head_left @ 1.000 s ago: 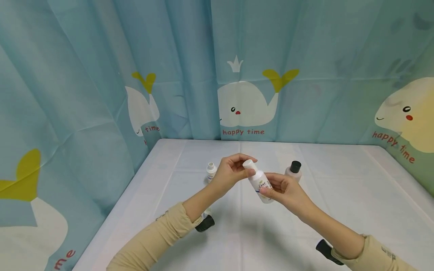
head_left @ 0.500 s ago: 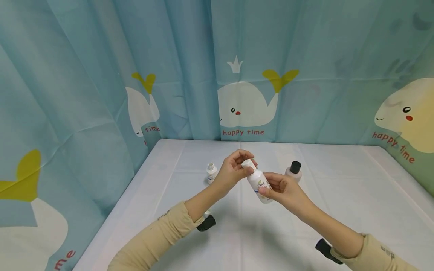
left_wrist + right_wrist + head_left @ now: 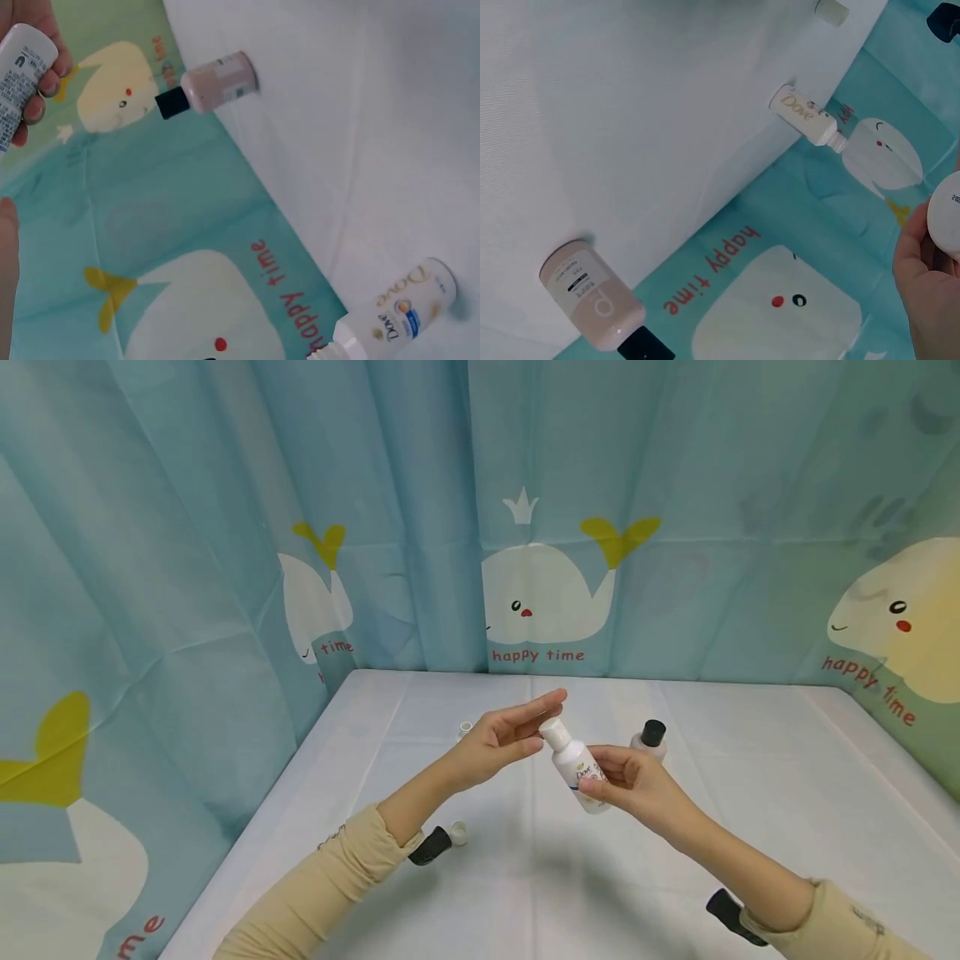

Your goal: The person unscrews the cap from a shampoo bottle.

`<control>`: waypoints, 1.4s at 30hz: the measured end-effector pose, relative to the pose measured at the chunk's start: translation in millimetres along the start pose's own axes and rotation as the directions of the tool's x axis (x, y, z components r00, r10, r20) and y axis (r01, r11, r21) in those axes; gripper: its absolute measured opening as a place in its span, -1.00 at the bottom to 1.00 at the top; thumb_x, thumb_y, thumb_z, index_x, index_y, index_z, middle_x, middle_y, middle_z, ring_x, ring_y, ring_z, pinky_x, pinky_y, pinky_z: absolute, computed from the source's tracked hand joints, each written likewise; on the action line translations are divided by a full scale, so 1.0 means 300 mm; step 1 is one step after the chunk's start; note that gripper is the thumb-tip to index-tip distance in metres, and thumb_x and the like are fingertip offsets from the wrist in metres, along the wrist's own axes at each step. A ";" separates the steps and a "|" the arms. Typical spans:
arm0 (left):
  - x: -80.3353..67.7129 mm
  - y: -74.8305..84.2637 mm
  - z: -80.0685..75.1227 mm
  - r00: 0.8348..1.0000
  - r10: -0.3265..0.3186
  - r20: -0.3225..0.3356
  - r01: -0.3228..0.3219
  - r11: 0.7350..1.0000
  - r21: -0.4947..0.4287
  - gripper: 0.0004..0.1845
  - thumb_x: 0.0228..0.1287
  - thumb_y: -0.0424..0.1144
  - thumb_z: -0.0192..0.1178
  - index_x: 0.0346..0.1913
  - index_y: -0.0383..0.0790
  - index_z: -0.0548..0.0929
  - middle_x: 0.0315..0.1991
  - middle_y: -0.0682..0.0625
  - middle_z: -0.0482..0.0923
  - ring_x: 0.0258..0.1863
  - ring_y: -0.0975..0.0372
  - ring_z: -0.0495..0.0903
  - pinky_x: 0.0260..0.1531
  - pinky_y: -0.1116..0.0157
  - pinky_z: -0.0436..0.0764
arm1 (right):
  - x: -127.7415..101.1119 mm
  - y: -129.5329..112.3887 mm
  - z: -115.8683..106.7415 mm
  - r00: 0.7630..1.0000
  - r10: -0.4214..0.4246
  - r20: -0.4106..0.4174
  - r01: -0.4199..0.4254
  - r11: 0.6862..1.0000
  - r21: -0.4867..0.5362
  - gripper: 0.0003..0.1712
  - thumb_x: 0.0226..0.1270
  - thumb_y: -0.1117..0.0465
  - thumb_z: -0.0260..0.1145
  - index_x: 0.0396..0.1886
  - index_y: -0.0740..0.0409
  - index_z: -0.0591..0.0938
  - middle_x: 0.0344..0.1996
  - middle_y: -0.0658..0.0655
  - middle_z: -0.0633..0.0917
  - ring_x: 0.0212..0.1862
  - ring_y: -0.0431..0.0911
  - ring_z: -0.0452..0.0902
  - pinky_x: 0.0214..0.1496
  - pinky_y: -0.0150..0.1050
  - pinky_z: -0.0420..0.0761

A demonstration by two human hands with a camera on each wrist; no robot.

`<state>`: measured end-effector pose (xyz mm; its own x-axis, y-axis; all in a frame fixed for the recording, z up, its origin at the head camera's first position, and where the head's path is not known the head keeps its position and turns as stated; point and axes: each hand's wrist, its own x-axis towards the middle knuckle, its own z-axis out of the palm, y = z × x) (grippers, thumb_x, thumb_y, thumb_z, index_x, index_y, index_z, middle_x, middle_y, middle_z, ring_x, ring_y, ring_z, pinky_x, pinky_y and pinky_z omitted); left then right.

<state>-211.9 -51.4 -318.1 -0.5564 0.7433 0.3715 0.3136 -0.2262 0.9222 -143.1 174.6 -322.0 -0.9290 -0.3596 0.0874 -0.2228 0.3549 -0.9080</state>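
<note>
The right hand (image 3: 626,781) is gripping the white bottle (image 3: 576,766) above the surface (image 3: 750,760), while the left hand (image 3: 498,742), fingers straight, is touching its cap (image 3: 552,732); steadying the body seems wise.

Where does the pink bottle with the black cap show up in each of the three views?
Head: the pink bottle stands upright on the table, just behind the right hand.
Left wrist: upper middle, bottle seen sideways, cap pointing left toward the curtain.
Right wrist: lower left, bottle with its cap at the bottom edge.
Shared landmark: the uncapped white Dove bottle standing on the table, also in the right wrist view.
</note>
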 end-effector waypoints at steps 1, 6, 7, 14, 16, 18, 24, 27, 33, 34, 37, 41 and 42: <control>0.000 0.000 0.000 1.000 0.004 0.009 -0.004 1.000 0.004 -0.40 0.40 -0.34 0.03 0.41 -0.42 0.09 0.46 -0.22 0.03 0.45 0.04 0.10 0.33 0.27 0.31 | -0.002 0.002 -0.001 1.000 0.000 0.007 0.000 1.000 0.002 -0.41 0.29 0.17 0.29 0.19 0.46 0.42 0.02 0.38 0.61 0.00 0.04 0.63 -0.02 -0.21 0.66; 0.004 -0.002 0.012 1.000 0.006 -0.028 -0.005 1.000 0.022 -0.50 0.33 -0.41 0.10 0.28 -0.54 0.29 0.32 -0.36 0.26 0.27 -0.05 0.39 0.17 0.22 0.51 | -0.004 0.012 -0.005 0.999 -0.031 0.033 0.030 0.999 0.027 -0.43 0.31 0.20 0.27 0.19 0.50 0.41 0.01 0.40 0.61 -0.06 -0.22 0.64 -0.04 -0.31 0.65; 0.005 -0.001 0.015 0.999 0.003 -0.046 -0.002 1.000 0.027 -0.53 0.31 -0.44 0.11 0.24 -0.56 0.34 0.28 -0.39 0.31 0.22 -0.04 0.45 0.14 0.21 0.53 | -0.003 0.013 -0.005 0.999 -0.038 0.036 0.037 0.999 0.031 -0.43 0.31 0.20 0.27 0.18 0.50 0.41 0.01 0.41 0.61 -0.07 -0.28 0.63 -0.05 -0.32 0.65; 0.017 0.009 0.034 0.976 -0.071 -0.208 0.084 0.995 0.054 -0.64 0.18 -0.55 0.19 0.05 -0.57 0.50 -0.01 -0.31 0.59 -0.17 0.33 0.64 -0.07 0.28 0.66 | -0.006 0.006 -0.013 0.999 -0.039 0.037 0.038 0.999 0.026 -0.43 0.30 0.20 0.28 0.18 0.49 0.42 0.00 0.39 0.62 -0.11 -0.36 0.61 -0.07 -0.33 0.65; 0.019 0.011 0.040 0.965 -0.090 -0.247 0.107 0.993 0.058 -0.68 0.16 -0.54 0.22 0.00 -0.58 0.52 -0.15 -0.17 0.63 -0.26 0.35 0.62 -0.16 0.36 0.67 | -0.008 0.003 -0.014 0.998 -0.050 0.042 0.049 0.998 0.027 -0.44 0.29 0.20 0.28 0.17 0.49 0.43 -0.01 0.39 0.62 -0.12 -0.36 0.61 -0.08 -0.34 0.65; 0.021 0.010 0.043 0.956 -0.096 -0.277 0.118 0.991 0.062 -0.70 0.13 -0.53 0.25 -0.07 -0.59 0.52 -0.26 -0.01 0.62 -0.33 0.36 0.58 -0.23 0.42 0.65 | -0.009 0.002 -0.014 0.997 -0.066 0.050 0.064 0.997 0.030 -0.45 0.30 0.20 0.28 0.16 0.50 0.43 -0.02 0.40 0.62 -0.13 -0.35 0.62 -0.09 -0.35 0.65; 0.027 -0.003 0.049 0.948 -0.074 -0.311 0.111 0.989 0.101 -0.36 0.01 0.04 0.38 -0.21 -0.58 0.49 -0.40 0.16 0.51 -0.43 0.38 0.51 -0.33 0.51 0.59 | -0.007 0.002 -0.008 0.995 -0.076 0.064 0.073 0.996 0.045 -0.46 0.29 0.23 0.28 0.15 0.51 0.44 -0.03 0.43 0.62 -0.15 -0.37 0.62 -0.11 -0.41 0.63; 0.033 -0.006 0.054 0.945 -0.057 -0.323 0.103 0.986 0.128 -0.09 -0.27 0.37 0.30 -0.29 -0.56 0.47 -0.45 0.18 0.48 -0.47 0.40 0.49 -0.37 0.52 0.57 | -0.005 0.003 -0.007 0.994 -0.084 0.071 0.080 0.995 0.051 -0.47 0.30 0.24 0.27 0.14 0.53 0.43 -0.03 0.45 0.61 -0.15 -0.36 0.62 -0.11 -0.41 0.64; 0.037 -0.001 0.059 0.936 -0.043 -0.349 0.095 0.987 0.131 0.02 -0.34 0.46 0.24 -0.22 -0.57 0.46 -0.40 -0.06 0.56 -0.43 0.42 0.53 -0.31 0.49 0.60 | 0.000 0.003 -0.005 0.994 -0.078 0.071 0.075 0.996 0.048 -0.47 0.29 0.23 0.28 0.14 0.51 0.44 -0.03 0.44 0.61 -0.15 -0.36 0.62 -0.10 -0.41 0.63; 0.035 -0.002 0.057 0.936 -0.046 -0.348 0.095 0.988 0.125 0.03 -0.31 0.46 0.22 -0.15 -0.57 0.47 -0.33 -0.16 0.59 -0.39 0.42 0.55 -0.27 0.46 0.62 | 0.001 0.003 -0.005 0.995 -0.074 0.069 0.071 0.996 0.049 -0.47 0.29 0.23 0.28 0.14 0.51 0.44 -0.03 0.44 0.61 -0.14 -0.36 0.62 -0.10 -0.41 0.63; 0.025 -0.001 0.047 0.945 -0.058 -0.322 0.090 0.992 0.083 0.03 -0.17 0.42 0.22 0.09 -0.51 0.45 -0.04 -0.38 0.56 -0.16 0.30 0.64 -0.08 0.34 0.64 | -0.001 0.002 -0.005 0.996 -0.063 0.063 0.060 0.997 0.047 -0.45 0.29 0.22 0.29 0.15 0.51 0.43 -0.04 0.42 0.62 -0.14 -0.35 0.62 -0.11 -0.39 0.64; 0.003 0.005 0.024 0.971 -0.052 -0.232 0.056 0.998 0.011 -0.19 0.15 0.08 0.28 0.30 -0.42 0.32 0.24 -0.37 0.38 0.21 0.03 0.48 0.13 0.24 0.54 | -0.005 0.002 -0.008 0.998 -0.036 0.049 0.034 0.999 0.040 -0.43 0.28 0.20 0.30 0.16 0.49 0.43 -0.03 0.39 0.63 -0.13 -0.36 0.61 -0.11 -0.38 0.64; -0.002 0.007 0.019 0.978 -0.042 -0.205 0.042 0.999 -0.003 -0.24 0.19 -0.04 0.29 0.31 -0.43 0.29 0.28 -0.36 0.34 0.26 -0.02 0.42 0.17 0.23 0.51 | -0.007 0.003 -0.010 0.998 -0.034 0.047 0.032 0.999 0.036 -0.43 0.28 0.20 0.30 0.17 0.49 0.42 -0.03 0.39 0.63 -0.13 -0.37 0.61 -0.10 -0.38 0.64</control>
<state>-206.5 -48.8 -317.0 -0.7151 0.6072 0.3463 0.2872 -0.1964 0.9375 -142.3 178.3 -321.8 -0.9061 -0.4114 0.0987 -0.2416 0.3116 -0.9190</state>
